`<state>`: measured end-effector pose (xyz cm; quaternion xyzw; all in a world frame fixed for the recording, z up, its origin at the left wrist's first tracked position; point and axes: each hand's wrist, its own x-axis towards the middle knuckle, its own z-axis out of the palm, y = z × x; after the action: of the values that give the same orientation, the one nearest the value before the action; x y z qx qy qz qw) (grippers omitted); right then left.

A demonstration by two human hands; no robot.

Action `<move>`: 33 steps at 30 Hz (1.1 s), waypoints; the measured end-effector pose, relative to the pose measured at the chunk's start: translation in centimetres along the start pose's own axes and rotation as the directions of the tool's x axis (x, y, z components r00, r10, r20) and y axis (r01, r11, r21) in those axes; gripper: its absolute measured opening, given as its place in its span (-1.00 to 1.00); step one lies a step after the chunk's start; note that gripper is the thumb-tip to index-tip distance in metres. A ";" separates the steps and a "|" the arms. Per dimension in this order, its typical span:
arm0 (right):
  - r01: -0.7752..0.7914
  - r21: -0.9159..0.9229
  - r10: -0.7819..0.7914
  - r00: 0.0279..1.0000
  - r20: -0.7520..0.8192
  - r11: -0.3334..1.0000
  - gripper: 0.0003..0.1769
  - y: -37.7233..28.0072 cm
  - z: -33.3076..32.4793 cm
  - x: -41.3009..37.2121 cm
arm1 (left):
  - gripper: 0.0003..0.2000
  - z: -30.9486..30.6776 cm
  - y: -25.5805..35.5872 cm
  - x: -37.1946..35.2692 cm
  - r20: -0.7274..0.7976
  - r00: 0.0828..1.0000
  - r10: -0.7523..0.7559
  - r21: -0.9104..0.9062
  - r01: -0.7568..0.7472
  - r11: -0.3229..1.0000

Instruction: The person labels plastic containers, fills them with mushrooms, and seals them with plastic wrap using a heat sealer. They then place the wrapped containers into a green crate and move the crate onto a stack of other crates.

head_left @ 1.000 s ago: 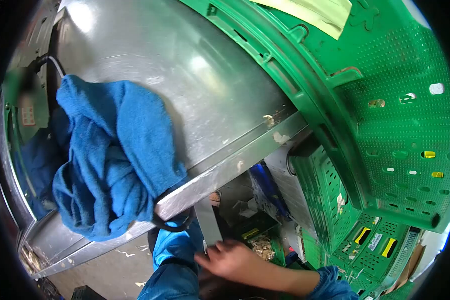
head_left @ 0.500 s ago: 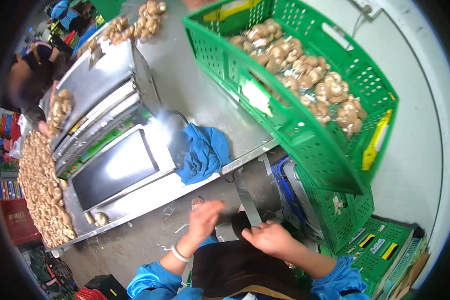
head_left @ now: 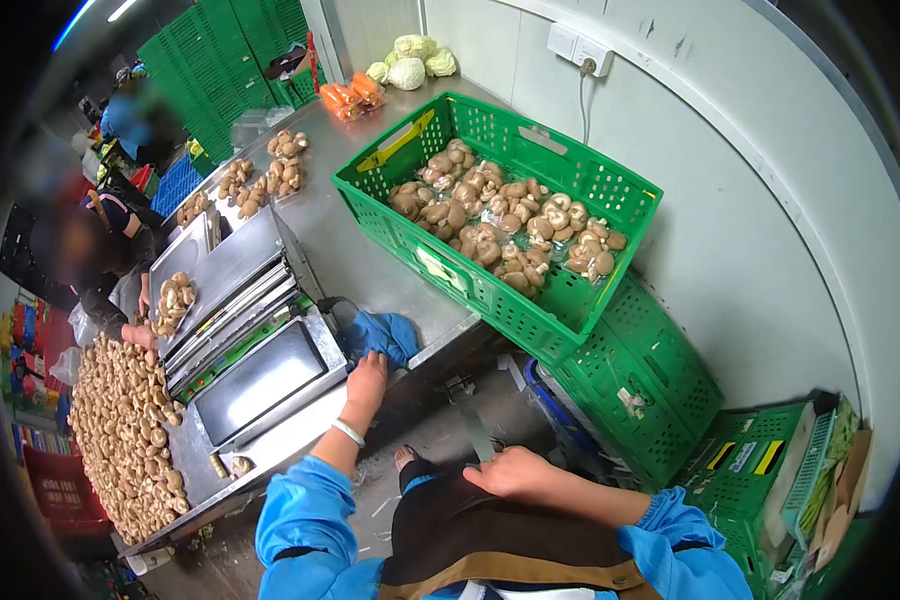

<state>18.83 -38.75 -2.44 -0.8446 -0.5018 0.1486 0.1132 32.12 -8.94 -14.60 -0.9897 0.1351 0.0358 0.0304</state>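
Note:
At the table's front edge, my left hand [head_left: 367, 380] has its fingers closed on the near side of a crumpled blue cloth [head_left: 385, 336]. A white band circles that wrist. My right hand [head_left: 513, 472] is curled closed in front of the dark apron [head_left: 460, 530]. A thin greyish strip [head_left: 473, 425] shows just beyond its fingers; whether the hand holds it I cannot make out. Left of the cloth stands a metal wrapping machine [head_left: 260, 375] with a dark flat plate. A green crate [head_left: 440, 262] holding wrapped packs of mushrooms [head_left: 510, 215] sits on the table to the right.
Loose mushrooms [head_left: 125, 430] are heaped at the table's left end, beside a co-worker's hand [head_left: 140, 335]. More mushroom packs [head_left: 285, 165], bagged carrots [head_left: 350, 97] and cabbages [head_left: 410, 70] lie farther back. Green crates [head_left: 635, 370] stand against the white wall [head_left: 760, 270] at right.
My left hand has moved from in front of my body forward to the blue cloth. My right hand stays closed near the apron. The view has tilted up, showing more of the table's back.

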 end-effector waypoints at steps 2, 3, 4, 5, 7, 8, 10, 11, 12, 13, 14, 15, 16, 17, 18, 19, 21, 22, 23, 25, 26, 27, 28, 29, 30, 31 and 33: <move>0.001 0.034 -0.001 1.000 -0.013 0.999 -0.85 0.0 -1.2 -0.6 | -0.82 -0.9 -0.7 0.1 0.079 0.997 0.008 0.047 -0.012 0.999; -0.007 0.055 0.008 1.000 -0.023 0.998 -0.85 0.1 -2.0 -0.8 | -0.82 -1.3 -0.7 0.4 0.121 0.992 0.021 0.072 -0.030 0.997; -0.022 0.072 0.024 0.999 -0.025 0.997 -0.85 0.1 -2.6 -1.0 | -0.80 -1.9 -0.4 0.7 0.143 0.990 0.004 0.091 -0.018 0.996; -0.029 0.061 0.031 0.999 -0.026 0.998 -0.85 0.1 -2.8 -1.1 | -0.81 -1.4 -0.8 1.1 0.162 0.986 0.039 0.117 -0.058 0.991; -0.035 0.029 0.036 0.999 -0.018 0.999 -0.86 0.6 -3.2 -1.0 | -0.82 0.5 -1.6 2.0 0.195 0.976 0.095 0.157 -0.127 0.979; -0.028 0.015 0.028 0.999 -0.016 1.000 -0.86 0.6 -3.7 -0.8 | -0.86 1.0 -2.2 2.4 0.154 0.972 0.176 0.093 -0.191 0.977; -0.035 0.030 0.037 0.998 -0.051 0.999 -0.86 0.9 -4.2 -0.3 | -0.86 -0.3 -2.4 2.8 0.242 0.942 0.234 0.043 -0.252 0.967; -0.015 0.043 0.018 0.998 -0.065 0.999 -0.87 1.0 -4.5 0.4 | -0.87 -0.7 -2.6 2.5 0.207 0.948 0.240 0.023 -0.250 0.968; -0.009 0.020 0.010 0.998 -0.068 1.000 -0.87 1.0 -5.1 1.2 | -0.87 -0.6 -2.9 2.3 0.212 0.946 0.245 0.031 -0.258 0.966; -0.007 -0.005 0.006 0.998 -0.069 1.000 -0.87 1.1 -6.0 1.7 | -0.88 -1.7 -3.0 1.8 0.176 0.941 0.288 0.022 -0.297 0.955; -0.012 -0.037 0.009 0.998 -0.069 0.999 -0.88 1.3 -7.0 2.0 | -0.88 -1.4 -3.3 1.6 0.165 0.938 0.306 0.013 -0.312 0.950; -0.026 -0.067 0.022 0.997 -0.069 0.997 -0.87 1.5 -7.8 2.4 | -0.88 -1.0 -3.7 1.2 0.142 0.946 0.290 -0.037 -0.288 0.957; -0.008 -0.128 -0.005 0.995 -0.103 0.992 -0.87 1.8 -8.6 3.0 | -0.88 -0.7 -4.0 0.5 0.104 0.961 0.256 -0.037 -0.253 0.967; -0.004 -0.193 -0.021 0.992 -0.127 0.981 -0.87 2.2 -9.1 3.9 | -0.88 -0.2 -4.0 0.0 0.073 0.969 0.237 -0.044 -0.234 0.971; 0.005 -0.261 -0.050 0.984 -0.168 0.965 -0.88 2.7 -9.8 4.9 | -0.88 -0.2 -4.0 -0.7 0.066 0.979 0.192 -0.129 -0.183 0.975; 0.013 -0.316 -0.067 0.985 -0.162 0.949 -0.88 3.2 -10.7 5.9 | -0.69 -3.4 -3.0 -1.4 0.122 0.988 0.095 -0.261 -0.060 0.963; 0.055 -0.360 -0.124 0.978 -0.170 0.931 -0.88 4.3 -11.6 7.9 | -0.36 -5.2 -1.4 -3.5 -0.142 0.990 -0.016 -0.460 -0.052 0.886; 0.060 -0.323 -0.122 0.977 -0.175 0.945 -0.87 4.8 -11.6 8.8 | -0.35 -7.0 -0.7 -4.3 -0.080 0.995 -0.067 -0.692 -0.007 0.721; 0.063 -0.288 -0.120 0.975 -0.185 0.956 -0.86 5.1 -11.6 9.8 | -0.33 -8.9 -0.2 -4.7 -0.006 0.995 -0.100 -0.864 0.045 0.501; 0.027 -0.038 -0.035 0.974 -0.225 0.999 -0.85 5.1 -11.7 11.5 | -0.41 -10.5 0.6 -5.7 0.039 0.999 0.000 -0.998 0.039 -0.051; -0.034 0.156 0.061 0.983 -0.172 0.987 -0.79 4.9 -11.9 12.4 | -0.45 -11.4 1.3 -6.2 -0.005 1.000 -0.020 -0.996 -0.007 -0.088; -0.076 0.325 0.145 0.970 -0.194 0.943 -0.76 4.5 -11.4 13.0 | -0.50 -12.5 1.9 -6.6 -0.046 0.998 -0.038 -0.991 -0.051 -0.124; -0.108 0.486 0.234 0.950 -0.207 0.867 -0.74 4.2 -10.6 13.9 | -0.58 -11.7 1.9 -6.7 0.028 1.000 -0.012 -0.990 0.026 -0.141; -0.128 0.633 0.325 0.923 -0.205 0.763 -0.71 4.0 -9.8 14.7 | -0.65 -10.9 1.7 -7.0 0.102 0.995 0.018 -0.982 0.103 -0.156; -0.107 0.751 0.374 0.907 -0.194 0.651 -0.59 3.8 -9.4 15.4 | -0.80 -11.4 1.2 -7.2 0.278 0.960 -0.031 -0.958 0.275 -0.081; -0.067 0.848 0.468 0.855 -0.223 0.526 -0.57 3.4 -8.9 16.1 | -0.85 -10.8 0.9 -7.3 0.201 0.975 -0.090 -0.972 0.187 -0.144; 0.059 0.968 0.647 0.734 -0.208 0.244 -0.54 1.8 -8.0 17.5 | -0.86 -11.1 -0.4 -7.7 0.252 0.962 -0.105 -0.937 0.216 -0.276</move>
<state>31.15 -24.51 1.95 -0.6954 -0.0739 0.1658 0.6954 25.54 -7.30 -2.94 -0.6354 -0.0800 0.1588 -0.7514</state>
